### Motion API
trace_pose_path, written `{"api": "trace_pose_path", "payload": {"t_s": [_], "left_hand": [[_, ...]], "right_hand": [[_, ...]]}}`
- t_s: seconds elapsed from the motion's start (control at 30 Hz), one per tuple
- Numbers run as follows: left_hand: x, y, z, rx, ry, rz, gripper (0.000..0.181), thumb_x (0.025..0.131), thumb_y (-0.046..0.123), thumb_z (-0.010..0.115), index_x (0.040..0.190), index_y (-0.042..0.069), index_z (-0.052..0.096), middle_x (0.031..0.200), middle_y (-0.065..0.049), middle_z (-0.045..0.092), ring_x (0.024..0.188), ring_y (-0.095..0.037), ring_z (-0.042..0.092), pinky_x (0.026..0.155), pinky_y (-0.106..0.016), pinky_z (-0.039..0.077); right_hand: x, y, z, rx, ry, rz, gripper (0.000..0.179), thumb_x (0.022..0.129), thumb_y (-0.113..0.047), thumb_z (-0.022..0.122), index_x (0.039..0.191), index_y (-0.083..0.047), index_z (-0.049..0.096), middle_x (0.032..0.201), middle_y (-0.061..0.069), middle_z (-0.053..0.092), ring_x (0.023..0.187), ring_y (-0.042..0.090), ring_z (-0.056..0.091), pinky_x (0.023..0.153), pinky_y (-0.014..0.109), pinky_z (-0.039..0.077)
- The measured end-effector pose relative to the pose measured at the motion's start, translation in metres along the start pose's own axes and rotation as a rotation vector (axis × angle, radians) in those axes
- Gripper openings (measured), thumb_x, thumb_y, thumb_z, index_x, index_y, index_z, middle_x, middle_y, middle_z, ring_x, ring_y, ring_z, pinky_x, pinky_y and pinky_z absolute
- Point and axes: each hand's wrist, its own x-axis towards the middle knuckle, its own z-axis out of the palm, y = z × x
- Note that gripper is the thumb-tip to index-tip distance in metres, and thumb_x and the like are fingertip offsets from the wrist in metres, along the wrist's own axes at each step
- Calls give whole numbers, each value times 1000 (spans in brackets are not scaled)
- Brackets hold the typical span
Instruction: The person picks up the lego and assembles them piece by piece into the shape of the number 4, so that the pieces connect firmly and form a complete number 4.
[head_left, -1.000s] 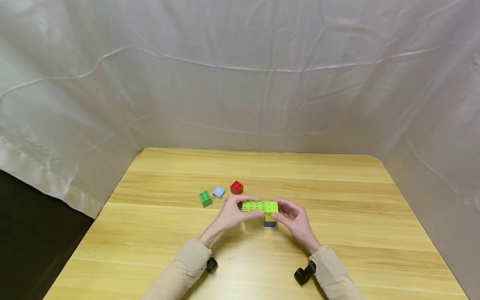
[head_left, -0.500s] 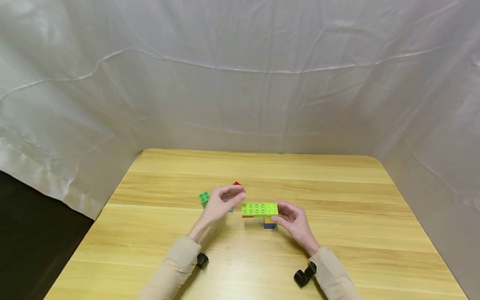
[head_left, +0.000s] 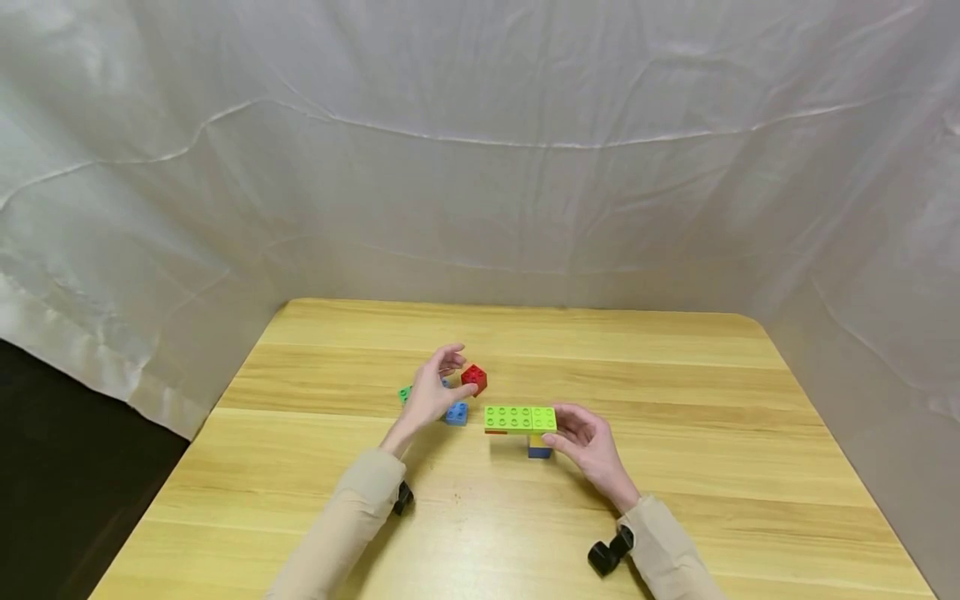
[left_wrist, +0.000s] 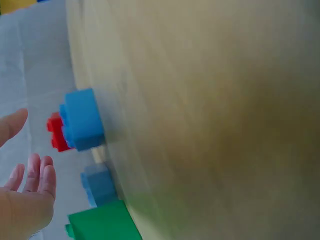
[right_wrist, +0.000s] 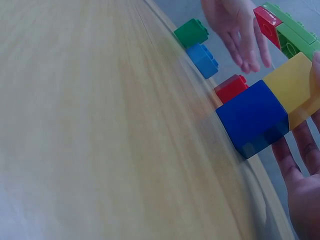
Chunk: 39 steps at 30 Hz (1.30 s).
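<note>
My right hand (head_left: pixel 592 454) holds the right end of a brick build between thumb and fingers. The build has a dark blue brick (right_wrist: pixel 252 117) at the bottom and a yellow brick (right_wrist: pixel 292 85) above it. Lime bricks (head_left: pixel 510 418) span the top and jut out leftward, with a red brick (right_wrist: pixel 267 25) under their far end. My left hand (head_left: pixel 429 395) holds nothing; its thumb and fingers are spread apart close to a loose red brick (head_left: pixel 475 377). Below that hand's thumb lies a blue brick (head_left: pixel 457 414).
A green brick (left_wrist: pixel 105 222) and a light blue brick (left_wrist: pixel 100 185) stand on the wooden table (head_left: pixel 675 375), partly hidden by the left hand in the head view. Pale grey sheeting (head_left: pixel 525 208) rises behind the table and along both sides.
My left hand has let go of the build's left end and moved left and away from me, toward the loose bricks. My right hand stays at the build.
</note>
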Motion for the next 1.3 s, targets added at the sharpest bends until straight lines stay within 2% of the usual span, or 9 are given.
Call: {"api": "trace_pose_path", "payload": {"t_s": [0.3,0.53,0.83,1.0,1.17,1.3], "left_hand": [[14,-10,5,88,-79,-50,84,75,-1,86,146,0,42,126,-23,58,118,-36,59,107,-51,49],[19,-15,6,128,-111,-51,86,72,-3,87,146,-2,42,122,-21,58,111,-33,58,103,-51,51],[22,-18,5,164,-170,-115,73,74,-3,85,139,-2,52,123,-19,63,107,-30,61,99,-46,54],[23,-19,5,194,-167,-130,59,78,1,84,131,0,60,119,-17,68,101,-26,64,93,-41,56],[24,-20,5,211,-155,-109,49,81,-1,81,126,-1,63,116,-17,70,100,-26,65,92,-41,56],[22,-19,5,210,-151,-94,43,83,-1,78,125,0,64,119,-17,69,104,-29,63,97,-45,54]], "right_hand": [[-1,-1,1,-11,5,-3,45,88,8,69,127,21,51,115,-11,69,106,2,66,92,16,57],[-1,0,1,-14,-2,-4,45,88,8,69,128,20,50,116,-13,69,107,2,66,93,16,56],[-1,1,2,-5,-11,-3,46,89,8,68,128,20,50,117,-13,68,108,2,66,94,16,56],[0,1,2,3,-15,-6,46,89,8,68,128,21,49,118,-13,69,109,2,66,94,16,56],[0,1,2,1,-15,-8,46,88,8,68,128,21,49,118,-13,69,109,2,66,94,16,56],[0,1,2,-2,-15,-9,45,88,8,68,128,21,49,117,-13,69,108,1,66,93,16,56]]}}
